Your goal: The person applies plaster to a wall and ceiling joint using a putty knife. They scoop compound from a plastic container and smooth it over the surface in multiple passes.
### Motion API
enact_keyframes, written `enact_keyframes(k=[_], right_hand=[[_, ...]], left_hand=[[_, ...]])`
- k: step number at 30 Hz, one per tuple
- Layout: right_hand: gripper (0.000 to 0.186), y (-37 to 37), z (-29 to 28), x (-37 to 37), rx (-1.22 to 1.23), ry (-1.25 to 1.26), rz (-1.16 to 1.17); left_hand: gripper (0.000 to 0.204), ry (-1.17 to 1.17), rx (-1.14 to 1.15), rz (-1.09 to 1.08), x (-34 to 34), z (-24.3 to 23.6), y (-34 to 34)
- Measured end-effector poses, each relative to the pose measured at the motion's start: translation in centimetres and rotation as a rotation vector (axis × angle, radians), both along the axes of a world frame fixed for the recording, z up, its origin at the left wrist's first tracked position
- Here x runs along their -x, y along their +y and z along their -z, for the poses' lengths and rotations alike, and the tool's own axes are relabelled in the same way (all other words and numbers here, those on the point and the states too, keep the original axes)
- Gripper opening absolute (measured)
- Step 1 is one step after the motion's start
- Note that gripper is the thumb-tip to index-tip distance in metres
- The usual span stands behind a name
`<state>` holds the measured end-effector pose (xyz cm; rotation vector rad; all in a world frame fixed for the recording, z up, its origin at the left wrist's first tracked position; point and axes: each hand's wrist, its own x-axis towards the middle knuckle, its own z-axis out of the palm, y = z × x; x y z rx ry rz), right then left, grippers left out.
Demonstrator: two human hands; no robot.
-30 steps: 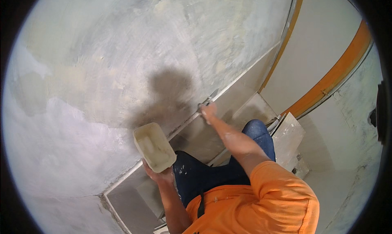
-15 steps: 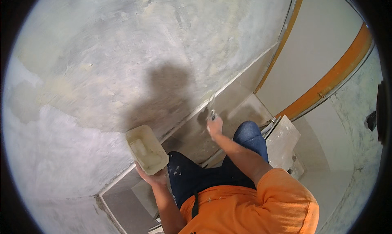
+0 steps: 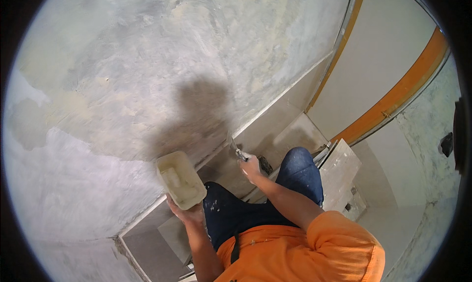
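Note:
My left hand is closed around the near end of a cream plastic tub, tilted so that its inside shows. Pale filler lies in the tub and smears its walls. In my right hand, fingers wrapped round the handle, is a putty knife. Its blade, seen almost edge-on, reaches the lower edge of the plastered wall, where the wall meets a thin white strip. Whether the blade touches the wall I cannot tell. White residue marks my right hand.
My bent knees are close to the tiled band below the wall. On the right stand a grey board and a curved orange-brown frame. A dark object sits behind my right wrist.
My right hand has moved left and a little nearer along the wall's lower edge with the putty knife. The tub in my left hand has shifted slightly right.

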<state>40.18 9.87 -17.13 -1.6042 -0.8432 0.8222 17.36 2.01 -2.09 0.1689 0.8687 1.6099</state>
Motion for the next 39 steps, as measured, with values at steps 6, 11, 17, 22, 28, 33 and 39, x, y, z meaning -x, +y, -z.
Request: enact_keyframes(k=[6,11,17,22,28,33,39], right_hand=[[0.008,3.4,-1.8,-6.9,0.117,0.455,0.272],[0.009,9.7,-0.6,-8.8,0.121,0.330,0.313],[0.017,2.9,-2.9,0.9,0.009,-0.074,0.042],[0.008,-1.0,-4.7,-4.6,0.070,0.278,-0.049],[0.012,6.5,-0.2,-17.1,-0.013,0.350,0.340],[0.010,13.9,0.0,-14.6,-0.009,0.209,0.153],[0.019,10.6,5.3,-9.6,-0.013,-0.114,0.080]], left_hand=[[0.060,-0.056,0.000,0.002,-0.8,1.2,0.3],[0.060,-0.068,-0.022,-0.021,0.3,0.3,-0.3],[0.060,-0.049,0.015,-0.053,0.8,1.0,-0.9],[0.059,-0.069,0.020,0.061,-1.8,1.6,0.8],[0.054,-0.068,-0.002,0.106,-4.1,0.1,1.5],[0.055,-0.034,-0.056,0.073,-2.5,-0.4,0.0],[0.053,-0.025,0.010,0.163,-8.2,-1.3,2.4]])
